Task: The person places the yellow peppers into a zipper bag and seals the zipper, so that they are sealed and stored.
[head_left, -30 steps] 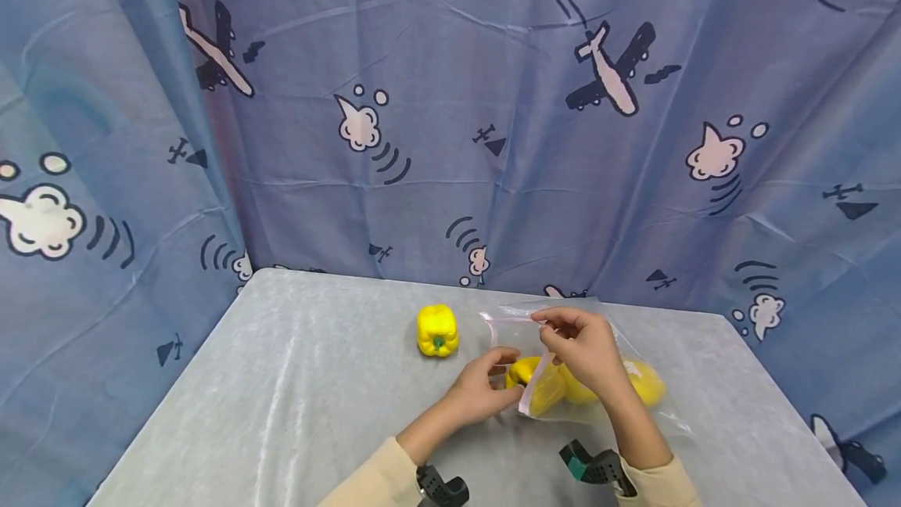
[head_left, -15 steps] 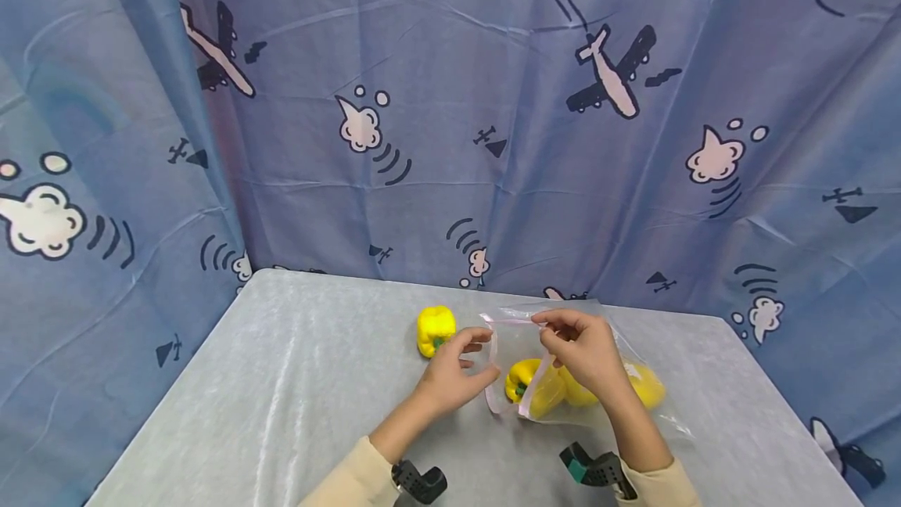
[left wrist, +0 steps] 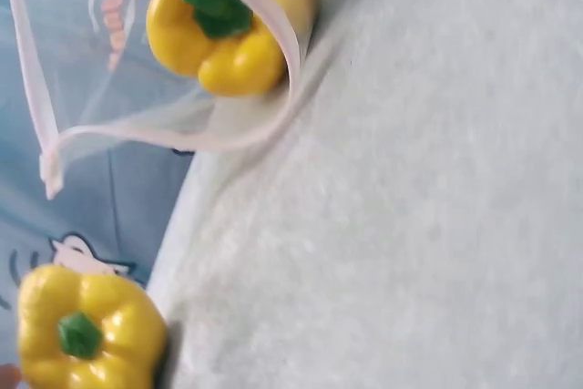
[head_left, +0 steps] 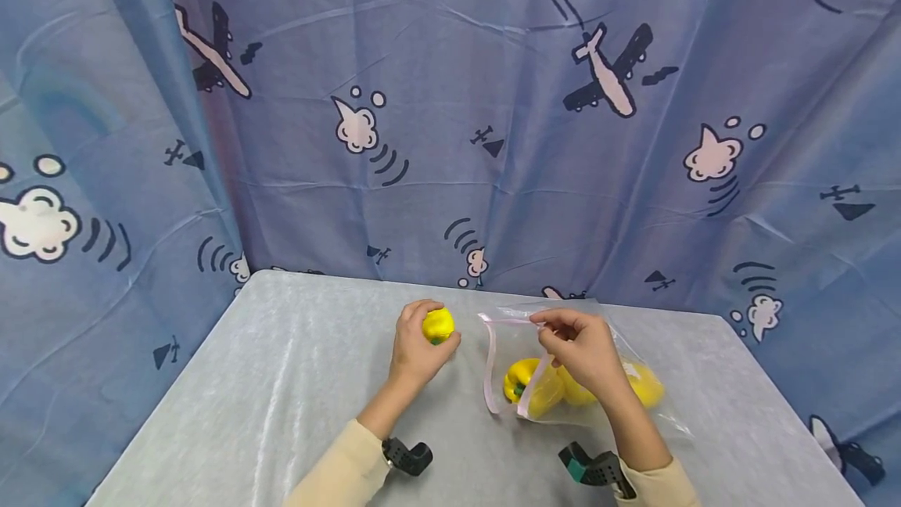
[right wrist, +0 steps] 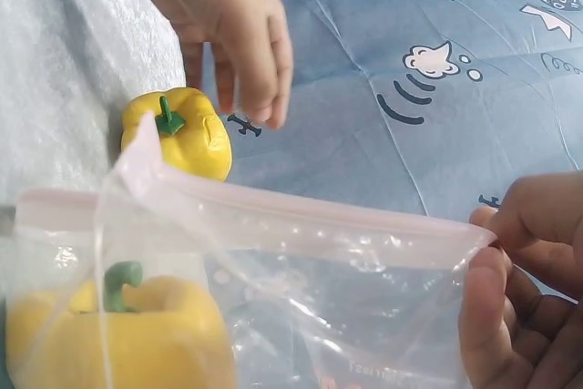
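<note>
In the head view my left hand [head_left: 415, 346] reaches around a yellow bell pepper [head_left: 438, 325], fingers on its far left side and thumb at its near right. A fingertip shows at the edge of the left wrist view, beside this pepper [left wrist: 86, 339]; the right wrist view has the fingers curving down past it, with space between them. My right hand [head_left: 580, 346] pinches the pink rim of a clear zip bag [right wrist: 301, 211] and holds its mouth apart. Inside lie several yellow peppers, the nearest [head_left: 519, 380] with its green stem toward the opening.
A pale grey cloth covers the table [head_left: 303, 382]. Behind it hangs a blue curtain [head_left: 422, 202] printed with planes and clouds. The bag's far end spreads to the right on the tabletop.
My left hand has withdrawn from the pepper at the bag's mouth and moved left and away from me to the loose pepper. The right hand keeps its hold on the rim.
</note>
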The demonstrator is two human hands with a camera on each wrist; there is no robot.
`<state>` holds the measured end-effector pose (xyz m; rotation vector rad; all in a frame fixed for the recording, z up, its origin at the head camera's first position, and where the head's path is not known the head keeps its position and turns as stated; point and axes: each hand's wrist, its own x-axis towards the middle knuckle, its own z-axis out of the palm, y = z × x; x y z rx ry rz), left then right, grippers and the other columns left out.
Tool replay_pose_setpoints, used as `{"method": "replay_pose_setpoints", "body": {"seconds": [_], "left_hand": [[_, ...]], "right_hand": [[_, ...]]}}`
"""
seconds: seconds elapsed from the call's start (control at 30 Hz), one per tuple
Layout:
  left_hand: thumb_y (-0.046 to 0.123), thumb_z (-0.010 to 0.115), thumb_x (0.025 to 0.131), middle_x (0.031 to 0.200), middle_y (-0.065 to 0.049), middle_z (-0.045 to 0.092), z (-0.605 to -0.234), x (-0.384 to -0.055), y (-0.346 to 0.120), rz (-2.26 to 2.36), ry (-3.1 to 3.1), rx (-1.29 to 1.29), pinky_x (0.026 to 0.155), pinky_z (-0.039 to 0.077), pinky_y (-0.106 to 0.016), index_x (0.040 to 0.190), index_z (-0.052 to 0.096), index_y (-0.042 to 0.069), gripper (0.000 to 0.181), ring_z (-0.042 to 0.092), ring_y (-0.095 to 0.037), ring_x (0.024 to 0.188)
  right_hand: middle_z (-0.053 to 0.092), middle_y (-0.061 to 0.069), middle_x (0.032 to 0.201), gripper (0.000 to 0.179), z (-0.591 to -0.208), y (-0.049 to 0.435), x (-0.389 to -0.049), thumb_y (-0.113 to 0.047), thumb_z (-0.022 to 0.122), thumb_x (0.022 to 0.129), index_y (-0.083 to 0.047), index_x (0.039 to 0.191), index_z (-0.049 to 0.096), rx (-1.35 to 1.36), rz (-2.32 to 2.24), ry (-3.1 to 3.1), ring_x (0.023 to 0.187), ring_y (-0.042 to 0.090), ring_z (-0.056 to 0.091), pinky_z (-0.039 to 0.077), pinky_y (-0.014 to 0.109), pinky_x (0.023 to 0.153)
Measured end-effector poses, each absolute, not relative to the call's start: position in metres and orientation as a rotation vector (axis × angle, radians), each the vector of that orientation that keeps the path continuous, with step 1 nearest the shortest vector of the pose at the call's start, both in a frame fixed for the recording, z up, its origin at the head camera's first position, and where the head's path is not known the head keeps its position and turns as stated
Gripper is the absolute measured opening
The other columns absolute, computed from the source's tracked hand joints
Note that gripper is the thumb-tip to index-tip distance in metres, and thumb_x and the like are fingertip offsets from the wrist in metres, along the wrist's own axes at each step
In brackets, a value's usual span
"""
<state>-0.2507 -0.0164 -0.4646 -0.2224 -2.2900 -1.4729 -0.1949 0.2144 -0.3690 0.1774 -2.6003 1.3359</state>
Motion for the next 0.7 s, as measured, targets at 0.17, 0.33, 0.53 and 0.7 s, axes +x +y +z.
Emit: {"method": "replay_pose_setpoints", "body": {"seconds": [0.17, 0.33, 0.53, 0.7], "left_hand": [[0.021, 0.081, 0.069, 0.131, -0.015, 0.051, -0.475, -0.257, -0.019, -1.531, -2.316, -0.129, 0.102, 0.043, -0.048, 0.115, 0.065, 0.009, 0.05, 0.05, -0.033, 0.123], [0.017, 0.082, 0.069, 0.129, -0.015, 0.049, -0.485, -0.257, -0.017, -1.591, -2.348, -0.021, 0.1, 0.044, -0.046, 0.117, 0.062, 0.009, 0.053, 0.05, -0.031, 0.118], [0.022, 0.084, 0.07, 0.126, -0.012, 0.046, -0.49, -0.258, -0.012, -1.644, -2.337, 0.09, 0.097, 0.044, -0.043, 0.117, 0.059, 0.012, 0.054, 0.051, -0.028, 0.111], [0.02, 0.08, 0.069, 0.121, -0.012, 0.051, -0.489, -0.257, -0.015, -1.685, -2.276, 0.075, 0.093, 0.045, -0.042, 0.112, 0.06, 0.011, 0.048, 0.054, -0.027, 0.105]], "right_hand": [[0.06, 0.009, 0.075, 0.02, -0.369, 0.216, -0.195, -0.001, 0.062, 0.085, -0.006, 0.1, 0.073, 0.179, 1.328, -2.608, 0.052, 0.014, 0.051, 0.053, 0.033, 0.05], [0.06, 0.008, 0.074, 0.019, -0.369, 0.216, -0.193, -0.001, 0.062, 0.084, -0.005, 0.1, 0.073, 0.184, 1.329, -2.603, 0.051, 0.013, 0.05, 0.053, 0.034, 0.049], [0.06, 0.009, 0.074, 0.019, -0.368, 0.215, -0.191, -0.001, 0.062, 0.085, -0.005, 0.099, 0.073, 0.183, 1.336, -2.599, 0.053, 0.012, 0.051, 0.053, 0.03, 0.049], [0.06, 0.009, 0.074, 0.019, -0.367, 0.216, -0.191, -0.002, 0.062, 0.085, -0.006, 0.1, 0.073, 0.179, 1.329, -2.604, 0.052, 0.013, 0.051, 0.053, 0.029, 0.049]]}}
